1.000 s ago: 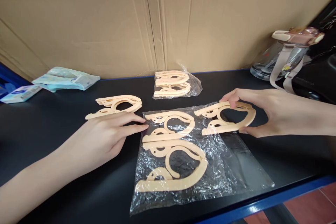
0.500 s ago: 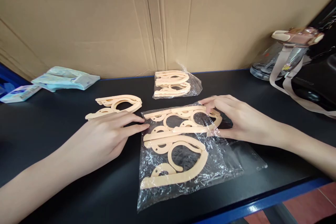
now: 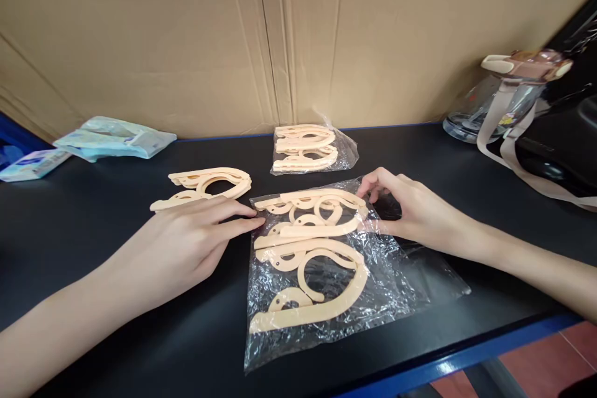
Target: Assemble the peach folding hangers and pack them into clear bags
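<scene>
A clear plastic bag (image 3: 392, 292) lies flat in front of me, with beige folding hangers inside. The lower folding hanger (image 3: 345, 308) rests folded near the bag's front side. Above it, the upper folding hangers (image 3: 321, 231) overlap. My right hand (image 3: 410, 208) is at the bag's right side, thumb and fingers around the rounded end of an upper hanger. My left hand (image 3: 200, 236) is open, two outstretched fingertips resting on the bag's left edge. Just beyond that hand lie loose folded hangers (image 3: 233, 175), partly hidden by it.
A second bag of folded hangers (image 3: 305, 148) lies at the back. Tissue packs (image 3: 112, 138) are at the far left. A clear bottle with a strap (image 3: 501, 99) stands at the right, beside a black object (image 3: 559, 143). Cardboard (image 3: 186, 43) stands behind the black table (image 3: 196, 348).
An upper hanger has slid left, deeper into the bag, with my right hand at its end. My right fingers have drawn slightly toward the bag. My left hand stays almost still.
</scene>
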Available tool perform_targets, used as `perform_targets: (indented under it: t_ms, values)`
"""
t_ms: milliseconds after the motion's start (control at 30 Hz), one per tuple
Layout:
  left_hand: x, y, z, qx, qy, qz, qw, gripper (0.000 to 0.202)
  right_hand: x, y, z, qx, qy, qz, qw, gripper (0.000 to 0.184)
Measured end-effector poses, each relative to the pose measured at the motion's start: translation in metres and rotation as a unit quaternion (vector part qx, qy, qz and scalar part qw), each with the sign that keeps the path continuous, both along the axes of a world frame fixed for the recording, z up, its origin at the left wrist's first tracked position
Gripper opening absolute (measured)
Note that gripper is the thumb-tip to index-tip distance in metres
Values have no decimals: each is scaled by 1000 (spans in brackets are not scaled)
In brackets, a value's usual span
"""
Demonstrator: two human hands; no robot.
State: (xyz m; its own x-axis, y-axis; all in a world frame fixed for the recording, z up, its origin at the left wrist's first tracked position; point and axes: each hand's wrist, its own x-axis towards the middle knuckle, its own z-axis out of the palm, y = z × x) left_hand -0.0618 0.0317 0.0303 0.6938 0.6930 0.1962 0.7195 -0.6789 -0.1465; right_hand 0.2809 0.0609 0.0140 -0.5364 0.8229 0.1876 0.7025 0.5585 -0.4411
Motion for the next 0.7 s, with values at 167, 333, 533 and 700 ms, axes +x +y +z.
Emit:
perform_targets:
  t_ms: [167, 333, 533, 700]
  values:
    - [1, 0, 0, -18, -4, 25, 1000, 50, -7, -5, -5, 20, 38, -21, 999, 30]
    - [6, -3, 1, -59, -71, 79, 993, 44, -5, -6, -5, -30, 120, 10, 992, 26]
    - [6, -5, -1, -72, -104, 93, 988, 44, -6, -5, -4, -83, 161, 51, 982, 30]
    - [6, -2, -6, -63, -136, 110, 983, 37, -6, -7, -6, -72, 173, 45, 981, 31]
